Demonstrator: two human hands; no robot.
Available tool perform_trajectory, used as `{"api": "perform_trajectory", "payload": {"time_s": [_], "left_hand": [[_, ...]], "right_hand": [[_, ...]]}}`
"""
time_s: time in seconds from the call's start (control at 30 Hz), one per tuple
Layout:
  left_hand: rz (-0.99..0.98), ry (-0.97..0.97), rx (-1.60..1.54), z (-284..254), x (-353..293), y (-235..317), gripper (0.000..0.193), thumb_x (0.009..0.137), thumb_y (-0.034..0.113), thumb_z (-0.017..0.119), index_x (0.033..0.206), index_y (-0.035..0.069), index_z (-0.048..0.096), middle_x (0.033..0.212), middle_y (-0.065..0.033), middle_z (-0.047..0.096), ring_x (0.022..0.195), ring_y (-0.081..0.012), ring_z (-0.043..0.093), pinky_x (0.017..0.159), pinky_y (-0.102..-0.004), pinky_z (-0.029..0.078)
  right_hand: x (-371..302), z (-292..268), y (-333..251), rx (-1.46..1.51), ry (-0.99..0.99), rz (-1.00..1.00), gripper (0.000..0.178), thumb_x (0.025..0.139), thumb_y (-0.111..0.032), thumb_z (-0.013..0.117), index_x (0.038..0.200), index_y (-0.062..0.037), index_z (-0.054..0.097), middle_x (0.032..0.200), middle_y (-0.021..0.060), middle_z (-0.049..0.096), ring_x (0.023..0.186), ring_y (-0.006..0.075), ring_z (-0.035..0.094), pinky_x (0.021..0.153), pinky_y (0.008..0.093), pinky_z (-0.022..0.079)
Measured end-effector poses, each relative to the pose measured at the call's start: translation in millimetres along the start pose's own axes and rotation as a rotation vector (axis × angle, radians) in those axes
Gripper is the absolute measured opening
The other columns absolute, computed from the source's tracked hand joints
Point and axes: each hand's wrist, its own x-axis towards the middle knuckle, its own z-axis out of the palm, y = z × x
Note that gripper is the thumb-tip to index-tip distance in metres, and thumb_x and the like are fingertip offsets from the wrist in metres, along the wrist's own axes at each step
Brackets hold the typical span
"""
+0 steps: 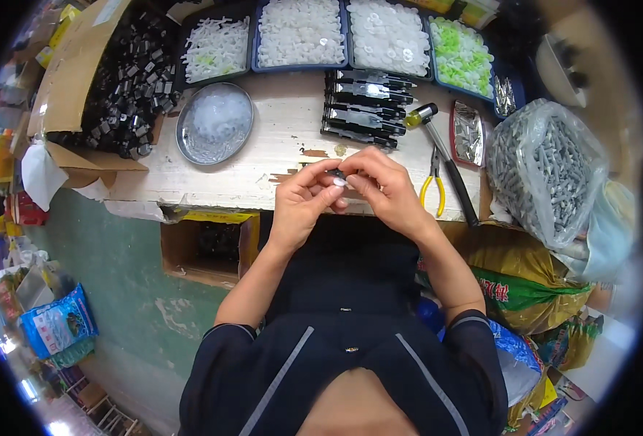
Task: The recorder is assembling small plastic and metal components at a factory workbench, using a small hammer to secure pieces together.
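Both hands are meeting at the near edge of the white surface (285, 145), and a small dark piece (335, 174) is sitting between their fingertips, just above that edge. The left hand (301, 201) is pinching it from the left, its grip closed on it; the right hand (387, 190) is bringing thumb and forefinger together on the other side, its grip also closed on the piece. A white bit (339, 182) is showing at the left thumb's tip, though the fingers are hiding how the 2 parts are joining.

The step in hand is seemingly a fine fitting or aligning by fingertip. The next move is probably calling for a steady left pinch and a small, careful press or turn from the right, with the parts staying lined up. Beyond the hands, long black assemblies (365, 109) are lying stacked; to their right, a hammer (452, 163) and yellow-handled pliers (442, 195) are resting unheld.
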Motion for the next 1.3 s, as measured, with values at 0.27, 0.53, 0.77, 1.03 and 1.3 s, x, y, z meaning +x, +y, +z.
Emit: {"api": "perform_trajectory", "payload": {"time_s": [0.27,0.53,0.77,1.03,1.3], "left_hand": [[0.033,0.062,-0.093,-2.0,-1.5,-6.1,0.024,0.085,0.004,0.061,0.108,-0.003,0.06,0.081,-0.0088,0.064,0.065,-0.0129,0.062,0.057,-0.0258,0.055],[0.074,0.077,-0.067,2.1,4.3,-5.6,0.026,0.085,0.007,0.062,0.109,-0.004,0.058,0.08,-0.0075,0.063,0.062,-0.0101,0.06,0.051,-0.0212,0.051],[0.211,0.183,0.445,-12.6,14.4,13.5,0.021,0.08,0.004,0.066,0.101,0.001,0.064,0.081,-0.0002,0.055,0.056,-0.003,0.044,0.048,-0.0166,0.04],[0.277,0.167,0.751,-23.1,20.5,4.3,0.017,0.078,0.001,0.065,0.095,0.001,0.066,0.08,-0.0003,0.052,0.058,-0.0044,0.04,0.052,-0.0186,0.034],[0.277,0.13,0.842,-22.8,23.2,6.4,0.021,0.072,-0.004,0.065,0.092,0.001,0.066,0.076,-0.005,0.055,0.06,-0.0107,0.049,0.054,-0.0235,0.041]], "right_hand": [[-4.7,13.2,5.7,-0.012,0.09,-0.072,0.01,0.079,0.002,0.06,0.089,0.0013,0.057,0.085,0.0112,0.055,0.074,0.0234,0.056,0.064,0.0304,0.046],[3.4,23.1,11.3,-0.106,0.158,-0.141,0.01,0.077,0.004,0.059,0.086,0.001,0.054,0.082,0.0113,0.052,0.074,0.0272,0.053,0.063,0.0333,0.044],[-0.4,13.8,26.8,-0.451,0.088,-0.131,0.008,0.079,-0.003,0.059,0.084,-0.005,0.053,0.083,0.0072,0.051,0.081,0.0239,0.047,0.075,0.0346,0.034],[6.9,29.5,31.0,-0.619,0.069,-0.191,0.01,0.077,-0.006,0.061,0.083,-0.0076,0.054,0.083,0.0043,0.051,0.083,0.0238,0.046,0.078,0.037,0.03],[5.2,34.2,37.9,-0.765,0.042,-0.235,0.011,0.076,-0.005,0.06,0.085,-0.0082,0.055,0.086,0.0044,0.052,0.086,0.0239,0.047,0.079,0.0384,0.031]]}}
